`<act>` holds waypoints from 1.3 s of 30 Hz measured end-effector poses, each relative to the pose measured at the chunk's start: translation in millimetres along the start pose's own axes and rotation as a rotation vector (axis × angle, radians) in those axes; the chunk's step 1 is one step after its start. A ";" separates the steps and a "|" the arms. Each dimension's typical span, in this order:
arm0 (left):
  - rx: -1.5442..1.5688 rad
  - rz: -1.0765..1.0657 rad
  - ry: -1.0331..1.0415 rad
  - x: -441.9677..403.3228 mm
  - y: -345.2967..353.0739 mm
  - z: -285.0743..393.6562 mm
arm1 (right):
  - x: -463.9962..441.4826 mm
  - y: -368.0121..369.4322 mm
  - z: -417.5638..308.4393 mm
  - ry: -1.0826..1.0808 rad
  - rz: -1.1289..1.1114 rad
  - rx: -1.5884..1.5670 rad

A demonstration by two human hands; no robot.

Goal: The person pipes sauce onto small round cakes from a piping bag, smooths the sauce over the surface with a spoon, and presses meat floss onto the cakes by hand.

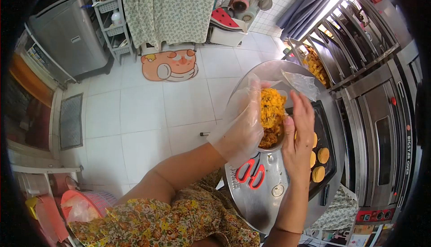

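Note:
My left hand (244,120), in a clear plastic glove, curves around the left side of a bowl (270,149). The bowl is heaped with orange-yellow shredded food (271,112) flecked with dark bits. On the opposite side, my bare right hand (299,132) rests against the bowl, its thumb near the rim and its fingers pointing away from me. Below the bowl, red-handled scissors (250,174) lie on the round metal table (265,202). Several small round golden cakes (318,174) sit on a black baking tray (331,135), partly hidden by my right hand and forearm.
A crumpled clear plastic bag (301,84) lies at the table's far side. To the right stand a deck oven (381,135) and a tray rack (345,36). More orange food fills a tray (316,65) by the rack. A bear-shaped mat (170,65) lies on the tiled floor.

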State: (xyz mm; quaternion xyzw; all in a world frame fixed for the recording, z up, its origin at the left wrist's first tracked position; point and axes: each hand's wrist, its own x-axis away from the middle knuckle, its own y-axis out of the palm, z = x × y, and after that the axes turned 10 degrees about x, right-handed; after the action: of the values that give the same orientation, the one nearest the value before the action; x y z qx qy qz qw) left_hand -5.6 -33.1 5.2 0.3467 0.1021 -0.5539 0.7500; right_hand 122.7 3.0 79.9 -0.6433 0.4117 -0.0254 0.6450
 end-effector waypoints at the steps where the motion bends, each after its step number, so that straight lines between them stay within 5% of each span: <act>1: -0.047 0.011 0.026 0.4 -0.8 -8.5 | 2.1 1.4 -0.3 0.029 -0.009 -0.042; 8: -0.015 0.064 0.063 1.4 9.0 6.7 | 8.9 6.3 5.0 0.038 0.265 -0.198; 16: 0.477 0.039 -0.214 -4.1 5.6 -15.7 | 12.1 11.8 3.8 -0.090 0.384 -0.057; 20: 0.131 -0.098 -0.176 -2.1 4.8 2.5 | 6.4 8.4 0.1 0.043 0.369 -0.189; 26: 0.258 -0.001 -0.210 -4.8 12.6 1.0 | 9.7 14.1 1.3 0.042 0.361 -0.163; 29: -0.089 -0.045 0.005 -1.7 11.3 6.4 | 10.0 15.8 2.2 0.052 0.386 -0.166; 34: 0.426 0.033 -0.285 -8.1 16.7 -1.9 | 14.2 23.6 5.1 0.315 0.386 -0.423; 39: -0.086 -0.043 -0.300 -16.0 6.9 18.8 | 16.6 20.4 1.1 0.475 0.112 -0.550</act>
State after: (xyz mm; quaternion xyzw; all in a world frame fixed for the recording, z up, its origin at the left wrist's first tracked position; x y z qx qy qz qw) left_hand -9.6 -31.8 30.5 0.2253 0.0200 -0.6106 0.7590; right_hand 124.1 -2.0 54.1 -0.7453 0.5760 -0.0273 0.3348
